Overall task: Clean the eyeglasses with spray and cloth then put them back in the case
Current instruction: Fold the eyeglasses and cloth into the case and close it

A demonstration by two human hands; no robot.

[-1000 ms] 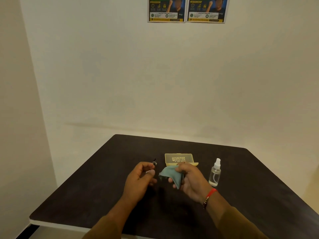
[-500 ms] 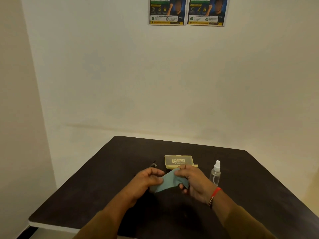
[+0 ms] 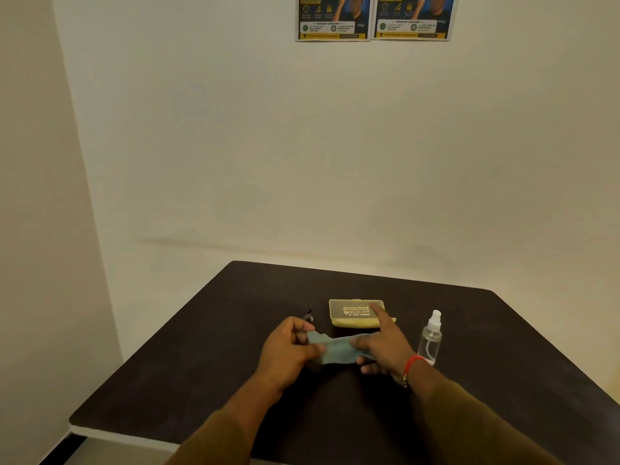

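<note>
Head view is filled mostly by pale walls meeting in a corner, with two posters (image 3: 374, 17) fixed side by side at the top edge. Below them a dark table (image 3: 208, 357) is seen, its near left edge pale. A yellowish eyeglass case (image 3: 352, 313) is laid flat toward the middle of the table, its printed top facing up; whether it is shut or open cannot be told. A clear spray bottle (image 3: 430, 337) with a white nozzle is stood upright to the right of the case, well apart from it and just beside the right wrist.

A blue-green cloth (image 3: 335, 350) is stretched between the two hands in front of the case, above the tabletop. Its left end is pinched between thumb and fingers of the left hand (image 3: 285, 354), which is curled with its back toward the camera. A small dark and silvery part of the eyeglasses (image 3: 308, 316) is seen sticking out past the left fingers; the rest of them is hidden by the hand and the cloth, so their hold cannot be made out fully. The right end of the cloth is gripped by the right hand (image 3: 382, 347), whose forefinger is extended forward and overlaps the near right corner of the case in the picture. A red band (image 3: 411, 363) is worn on the right wrist, and both forearms are covered by brown sleeves (image 3: 476, 421) reaching in from the bottom edge.
</note>
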